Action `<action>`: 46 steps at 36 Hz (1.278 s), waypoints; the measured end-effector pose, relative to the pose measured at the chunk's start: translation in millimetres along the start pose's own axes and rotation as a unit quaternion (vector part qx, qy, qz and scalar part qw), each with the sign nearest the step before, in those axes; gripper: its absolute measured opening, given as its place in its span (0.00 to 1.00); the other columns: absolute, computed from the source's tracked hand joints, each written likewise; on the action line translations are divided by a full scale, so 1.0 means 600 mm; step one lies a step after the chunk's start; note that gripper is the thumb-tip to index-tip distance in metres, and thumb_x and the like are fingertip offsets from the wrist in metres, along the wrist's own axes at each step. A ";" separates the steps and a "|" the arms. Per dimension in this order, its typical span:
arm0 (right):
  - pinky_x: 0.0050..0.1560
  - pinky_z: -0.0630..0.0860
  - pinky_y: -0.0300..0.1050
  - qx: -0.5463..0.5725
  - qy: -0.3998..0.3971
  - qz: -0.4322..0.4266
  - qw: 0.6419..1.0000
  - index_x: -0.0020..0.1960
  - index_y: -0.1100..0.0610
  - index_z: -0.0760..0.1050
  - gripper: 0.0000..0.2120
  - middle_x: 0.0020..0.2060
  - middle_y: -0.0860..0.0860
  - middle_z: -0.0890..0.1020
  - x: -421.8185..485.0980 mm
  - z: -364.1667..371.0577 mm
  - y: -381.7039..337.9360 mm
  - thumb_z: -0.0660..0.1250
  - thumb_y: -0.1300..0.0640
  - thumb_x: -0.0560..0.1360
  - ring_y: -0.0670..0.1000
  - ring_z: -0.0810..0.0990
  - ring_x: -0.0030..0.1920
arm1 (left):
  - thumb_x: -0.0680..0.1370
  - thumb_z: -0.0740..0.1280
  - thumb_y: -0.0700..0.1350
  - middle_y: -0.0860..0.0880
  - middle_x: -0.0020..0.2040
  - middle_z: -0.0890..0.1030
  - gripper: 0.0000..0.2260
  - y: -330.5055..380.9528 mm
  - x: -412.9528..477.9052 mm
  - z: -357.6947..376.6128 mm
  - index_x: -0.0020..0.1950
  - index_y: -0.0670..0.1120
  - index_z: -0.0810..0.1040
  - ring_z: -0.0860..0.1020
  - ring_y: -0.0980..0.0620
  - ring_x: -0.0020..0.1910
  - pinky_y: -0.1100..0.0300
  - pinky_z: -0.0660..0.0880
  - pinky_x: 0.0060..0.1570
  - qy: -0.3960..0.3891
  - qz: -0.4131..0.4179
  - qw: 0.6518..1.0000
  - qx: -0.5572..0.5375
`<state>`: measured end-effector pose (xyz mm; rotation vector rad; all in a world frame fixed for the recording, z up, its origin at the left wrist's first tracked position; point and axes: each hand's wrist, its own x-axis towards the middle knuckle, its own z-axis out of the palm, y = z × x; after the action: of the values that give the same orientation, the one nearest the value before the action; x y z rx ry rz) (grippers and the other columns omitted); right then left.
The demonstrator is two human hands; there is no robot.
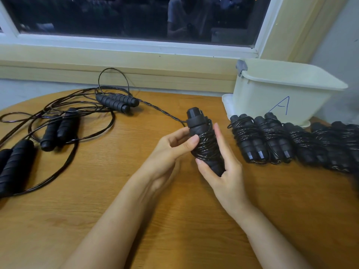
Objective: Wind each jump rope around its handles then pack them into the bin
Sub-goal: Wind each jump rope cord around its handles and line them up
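Observation:
A black jump rope bundle [204, 140], its two handles side by side with cord wound round the middle, stands tilted above the table centre. My left hand [171, 150] pinches it from the left with thumb and fingers. My right hand [223, 167] cups its lower end, fingers along the right side. A loose stretch of its cord [165, 112] trails left across the table. Several wound bundles [272, 138] lie in a row at the right. The cream bin [281, 92], marked "A", stands behind them with its lid on.
Three unwound ropes lie at the left: handle pairs at the back [118, 101], the middle [58, 129] and the near edge [13, 167], their cords tangled in loops. The wooden table [136, 191] abuts a window sill and wall.

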<state>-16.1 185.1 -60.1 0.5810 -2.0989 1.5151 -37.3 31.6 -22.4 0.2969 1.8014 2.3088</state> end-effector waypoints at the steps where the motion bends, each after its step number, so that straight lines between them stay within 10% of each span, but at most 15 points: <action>1: 0.75 0.62 0.43 0.005 -0.005 0.002 1.000 0.77 0.54 0.56 0.34 0.76 0.52 0.65 0.000 0.000 0.000 0.68 0.55 0.76 0.50 0.63 0.77 | 0.76 0.70 0.45 0.46 0.62 0.82 0.20 0.001 -0.001 0.000 0.67 0.42 0.76 0.79 0.53 0.61 0.67 0.74 0.55 -0.002 0.006 1.000 0.000; 13: 0.70 0.63 0.33 -0.080 -0.022 0.012 0.996 0.79 0.53 0.57 0.41 0.73 0.50 0.69 -0.001 0.007 0.006 0.72 0.45 0.72 0.47 0.67 0.74 | 0.64 0.77 0.46 0.49 0.49 0.84 0.28 -0.003 -0.002 0.018 0.62 0.40 0.78 0.82 0.57 0.48 0.68 0.76 0.45 0.129 0.023 0.991 -0.019; 21: 0.69 0.72 0.48 -0.002 -0.034 0.046 0.998 0.77 0.42 0.60 0.39 0.70 0.44 0.74 0.002 -0.007 0.005 0.75 0.53 0.71 0.45 0.73 0.70 | 0.64 0.81 0.49 0.49 0.52 0.84 0.24 -0.002 -0.001 0.011 0.57 0.47 0.83 0.81 0.56 0.53 0.68 0.75 0.48 0.132 0.033 0.989 0.055; 27: 0.63 0.67 0.29 0.077 -0.059 0.094 0.991 0.74 0.45 0.62 0.37 0.62 0.26 0.75 0.011 -0.023 -0.005 0.74 0.55 0.70 0.35 0.72 0.67 | 0.66 0.75 0.49 0.46 0.52 0.84 0.19 0.004 -0.003 0.006 0.55 0.45 0.82 0.81 0.52 0.55 0.65 0.76 0.52 0.107 0.053 0.989 0.082; 34: 0.73 0.64 0.40 0.130 -0.062 0.113 0.983 0.77 0.48 0.60 0.35 0.73 0.43 0.71 0.013 -0.028 -0.002 0.71 0.54 0.74 0.42 0.66 0.74 | 0.71 0.71 0.44 0.43 0.53 0.85 0.19 0.012 -0.006 0.001 0.59 0.39 0.79 0.83 0.49 0.54 0.64 0.77 0.51 0.070 0.046 0.995 0.056; 38: 0.67 0.61 0.26 0.046 -0.025 0.074 0.996 0.77 0.53 0.60 0.33 0.72 0.41 0.64 0.012 -0.020 -0.001 0.69 0.51 0.75 0.33 0.62 0.72 | 0.68 0.74 0.46 0.44 0.49 0.86 0.20 0.016 -0.006 0.004 0.57 0.40 0.80 0.84 0.51 0.48 0.65 0.77 0.46 0.104 0.047 0.992 0.047; 46: 0.70 0.64 0.35 -0.109 0.040 -0.076 0.990 0.72 0.60 0.70 0.22 0.70 0.56 0.72 0.005 -0.008 0.006 0.64 0.58 0.79 0.48 0.69 0.72 | 0.65 0.76 0.45 0.48 0.39 0.86 0.17 0.016 -0.009 0.020 0.52 0.42 0.80 0.84 0.57 0.37 0.70 0.75 0.37 0.175 0.047 0.983 0.030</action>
<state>-20.0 190.8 -59.7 0.5735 -2.0739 1.1871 -29.1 39.1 -10.3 -0.0197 2.0571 2.5023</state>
